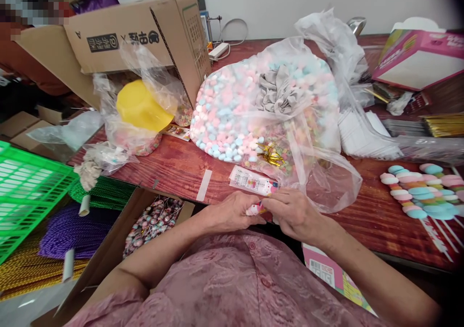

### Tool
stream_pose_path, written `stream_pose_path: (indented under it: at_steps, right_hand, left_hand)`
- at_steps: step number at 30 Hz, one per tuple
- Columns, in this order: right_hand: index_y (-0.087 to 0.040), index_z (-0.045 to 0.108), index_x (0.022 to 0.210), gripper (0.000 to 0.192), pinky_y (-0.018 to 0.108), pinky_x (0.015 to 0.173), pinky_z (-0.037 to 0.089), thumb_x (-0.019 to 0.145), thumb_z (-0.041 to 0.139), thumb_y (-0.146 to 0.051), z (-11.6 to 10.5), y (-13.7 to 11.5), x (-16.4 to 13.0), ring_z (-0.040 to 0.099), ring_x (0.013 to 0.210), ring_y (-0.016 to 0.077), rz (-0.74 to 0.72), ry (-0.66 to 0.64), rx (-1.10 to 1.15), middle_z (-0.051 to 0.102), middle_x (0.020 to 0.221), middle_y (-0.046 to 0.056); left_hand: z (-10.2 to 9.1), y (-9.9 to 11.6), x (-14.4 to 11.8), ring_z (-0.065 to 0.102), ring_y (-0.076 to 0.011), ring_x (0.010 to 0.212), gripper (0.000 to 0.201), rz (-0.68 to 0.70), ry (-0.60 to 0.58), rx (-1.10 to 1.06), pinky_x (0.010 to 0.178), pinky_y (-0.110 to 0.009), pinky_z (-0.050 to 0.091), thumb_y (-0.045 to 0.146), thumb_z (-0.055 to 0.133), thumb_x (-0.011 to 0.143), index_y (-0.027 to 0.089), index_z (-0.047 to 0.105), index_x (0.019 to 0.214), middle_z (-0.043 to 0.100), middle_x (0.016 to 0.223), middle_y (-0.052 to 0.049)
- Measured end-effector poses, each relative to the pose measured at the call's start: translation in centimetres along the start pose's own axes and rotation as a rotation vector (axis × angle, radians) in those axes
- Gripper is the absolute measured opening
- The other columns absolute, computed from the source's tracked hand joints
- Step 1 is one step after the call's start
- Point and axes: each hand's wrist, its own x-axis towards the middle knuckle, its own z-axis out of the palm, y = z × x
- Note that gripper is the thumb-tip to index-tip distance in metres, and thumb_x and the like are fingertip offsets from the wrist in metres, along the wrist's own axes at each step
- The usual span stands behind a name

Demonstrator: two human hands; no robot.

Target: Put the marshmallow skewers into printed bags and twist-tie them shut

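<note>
Left hand [232,213] and right hand [295,213] both pinching small pink-white candy piece [254,208] at red wooden bench [174,167] edge. Best kept steady, fingertips close, clear plastic bag of pastel marshmallows [235,109] within reach.

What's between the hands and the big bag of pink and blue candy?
In the head view, a flat printed packet lies on the table between the hands and the candy bag, beside gold twist ties.

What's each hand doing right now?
Left hand: closed on the small pink-and-white candy piece.
Right hand: pinching the same piece from the other end.
</note>
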Motion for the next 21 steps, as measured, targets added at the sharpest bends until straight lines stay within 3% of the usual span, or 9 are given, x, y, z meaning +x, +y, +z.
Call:
stream_pose_path:
  at_steps: [4,7,10,14,16,18,21]
  right_hand:
    - [-0.018,0.058,0.085,0.027,0.028,0.059,0.032,0.090,0.035,-0.004,-2.2,1.7,1.0,0.045,0.062,0.0139,-0.021,-0.026,0.012,0.054,0.067,0.002]
    - [-0.018,0.059,0.084,0.027,0.026,0.060,0.034,0.094,0.037,-0.007,-3.9,2.3,2.0,0.047,0.065,0.0136,-0.036,-0.008,0.012,0.055,0.070,0.002]
    - [-0.018,0.059,0.084,0.025,0.026,0.063,0.039,0.095,0.038,-0.009,-4.1,2.2,3.0,0.051,0.068,0.0140,-0.027,-0.044,0.056,0.056,0.073,0.003]
    - [-0.019,0.061,0.094,0.022,0.030,0.071,0.048,0.093,0.040,-0.009,-2.6,2.2,3.8,0.057,0.078,0.0170,0.024,-0.083,0.146,0.060,0.080,0.004]
    - [-0.020,0.061,0.104,0.023,0.034,0.080,0.051,0.093,0.043,-0.011,-1.8,2.5,3.8,0.060,0.092,0.0193,0.087,0.033,0.183,0.064,0.093,0.007]
    - [-0.023,0.059,0.117,0.027,0.038,0.087,0.052,0.091,0.052,-0.017,-1.2,2.6,3.7,0.060,0.099,0.0201,0.259,0.261,0.226,0.063,0.109,0.008]
    - [-0.027,0.054,0.129,0.044,0.034,0.076,0.054,0.086,0.066,-0.028,0.3,2.0,3.4,0.060,0.084,0.0164,0.624,0.660,0.364,0.063,0.110,0.006]
  left_hand:
    - [-2.7,0.9,-0.1,0.058,-0.0148,0.080,0.042,-0.067,-0.029,-0.348,0.071,-0.023,0.045,0.042,0.077,0.074,0.015,0.069,0.106,0.068,0.092,-0.002]
    - [-4.1,1.4,0.2,0.058,-0.0119,0.071,0.038,-0.197,0.006,-0.576,0.064,-0.021,0.045,0.045,0.072,0.078,0.014,0.073,0.101,0.070,0.087,-0.004]
    - [-3.5,1.1,0.8,0.057,-0.0098,0.062,0.033,-0.250,0.112,-0.731,0.058,-0.020,0.044,0.041,0.082,0.067,0.012,0.075,0.079,0.068,0.072,-0.003]
    - [-1.3,0.2,1.4,0.051,-0.0071,0.049,0.036,-0.277,0.262,-0.863,0.049,-0.019,0.039,0.043,0.086,0.059,0.012,0.068,0.069,0.062,0.059,0.000]
    - [-0.7,-0.2,1.5,0.048,-0.0060,0.047,0.037,-0.249,0.396,-0.884,0.047,-0.018,0.036,0.045,0.083,0.064,0.013,0.065,0.070,0.060,0.057,0.001]
    - [-0.5,-0.3,1.6,0.046,-0.0058,0.048,0.035,-0.182,0.555,-0.877,0.049,-0.018,0.036,0.046,0.079,0.070,0.014,0.063,0.072,0.059,0.059,0.002]
    - [-0.9,-0.3,1.9,0.046,-0.0070,0.054,0.032,-0.060,0.762,-0.742,0.055,-0.020,0.038,0.045,0.074,0.077,0.015,0.063,0.076,0.057,0.062,0.003]
